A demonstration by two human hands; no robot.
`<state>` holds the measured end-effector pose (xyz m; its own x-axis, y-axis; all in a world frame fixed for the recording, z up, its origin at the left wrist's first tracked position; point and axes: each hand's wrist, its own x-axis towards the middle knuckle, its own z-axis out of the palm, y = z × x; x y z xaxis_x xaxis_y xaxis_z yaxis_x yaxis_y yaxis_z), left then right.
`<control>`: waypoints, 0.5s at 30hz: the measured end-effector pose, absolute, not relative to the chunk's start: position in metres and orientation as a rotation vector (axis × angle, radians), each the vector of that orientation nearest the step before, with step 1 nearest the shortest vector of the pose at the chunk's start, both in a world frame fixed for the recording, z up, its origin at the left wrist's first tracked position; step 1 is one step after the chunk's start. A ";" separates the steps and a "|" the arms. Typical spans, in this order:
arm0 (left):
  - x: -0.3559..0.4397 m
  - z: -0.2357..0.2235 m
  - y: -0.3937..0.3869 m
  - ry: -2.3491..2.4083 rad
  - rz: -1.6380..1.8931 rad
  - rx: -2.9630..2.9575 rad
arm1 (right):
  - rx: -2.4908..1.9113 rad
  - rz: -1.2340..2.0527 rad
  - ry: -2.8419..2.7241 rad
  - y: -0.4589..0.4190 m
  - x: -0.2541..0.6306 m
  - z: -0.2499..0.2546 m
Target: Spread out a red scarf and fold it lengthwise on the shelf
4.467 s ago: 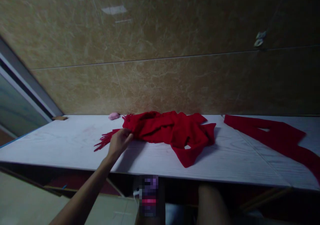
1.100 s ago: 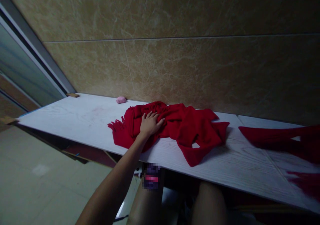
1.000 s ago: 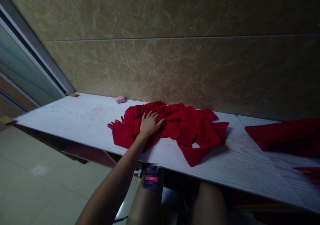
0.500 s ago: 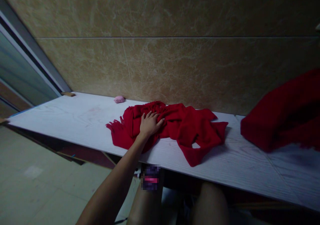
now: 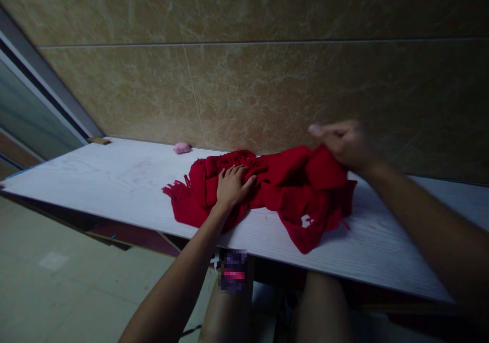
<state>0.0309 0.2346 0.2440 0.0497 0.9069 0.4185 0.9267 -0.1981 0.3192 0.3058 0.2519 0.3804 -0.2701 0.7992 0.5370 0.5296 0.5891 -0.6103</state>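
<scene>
A crumpled red scarf [image 5: 290, 175] with fringed ends lies on the white wood-grain tabletop [image 5: 130, 180]. My left hand [image 5: 232, 186] rests flat on its left half, fingers spread and palm down. Over the right half, my right hand [image 5: 346, 142] is raised, a little blurred, with its fingers closed on a fold of the red cloth. That fold hangs above the rest of the scarf, and some fringe dangles at the right. White tabletop shows through a small gap in the cloth.
A small pink lump [image 5: 182, 148] sits against the tiled wall [image 5: 244, 88]. At the table's far left corner lies a small wooden piece [image 5: 99, 141]. My legs [image 5: 229, 312] are under the front edge, near a pixelated patch [image 5: 233, 272].
From the far right, the red cloth has swung left over the scarf pile, and my right hand has come into view holding it. My left hand has stayed on the scarf.
</scene>
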 end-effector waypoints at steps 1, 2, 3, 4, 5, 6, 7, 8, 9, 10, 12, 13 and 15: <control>0.030 0.244 0.235 -1.954 -0.885 -2.260 | -1.043 0.450 -1.964 0.249 0.295 0.368; 0.029 0.245 0.235 -1.951 -0.912 -2.271 | -1.022 0.519 -1.971 0.246 0.285 0.354; 0.029 0.246 0.235 -1.959 -0.929 -2.284 | -1.000 0.588 -1.967 0.243 0.276 0.340; 0.028 0.247 0.235 -1.977 -0.940 -2.296 | -0.980 0.646 -1.952 0.240 0.268 0.325; 0.028 0.249 0.235 -2.001 -0.947 -2.304 | -0.969 0.684 -1.929 0.238 0.262 0.312; 0.027 0.251 0.235 -2.021 -0.953 -2.312 | -0.967 0.700 -1.903 0.237 0.258 0.301; 0.028 0.254 0.235 -2.029 -0.957 -2.325 | -0.970 0.705 -1.876 0.236 0.256 0.292; 0.029 0.257 0.235 -2.017 -0.958 -2.346 | -0.974 0.710 -1.853 0.235 0.256 0.285; 0.031 0.261 0.235 -1.979 -0.951 -2.379 | -0.977 0.719 -1.832 0.235 0.256 0.281; 0.034 0.265 0.234 -1.916 -0.932 -2.424 | -0.977 0.729 -1.814 0.235 0.256 0.277; 0.044 0.275 0.233 -1.732 -0.859 -2.541 | -0.974 0.752 -1.775 0.235 0.258 0.274; 0.052 0.280 0.233 -1.626 -0.810 -2.610 | -0.976 0.765 -1.749 0.234 0.258 0.274; 0.068 0.289 0.234 -1.419 -0.698 -2.750 | -0.975 0.810 -1.685 0.235 0.259 0.274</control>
<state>0.0682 0.2336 0.2891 0.5030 0.7821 0.3679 0.7687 -0.5994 0.2232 0.2589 0.2346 0.2743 -0.1892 0.8886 0.4178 0.2286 0.4536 -0.8614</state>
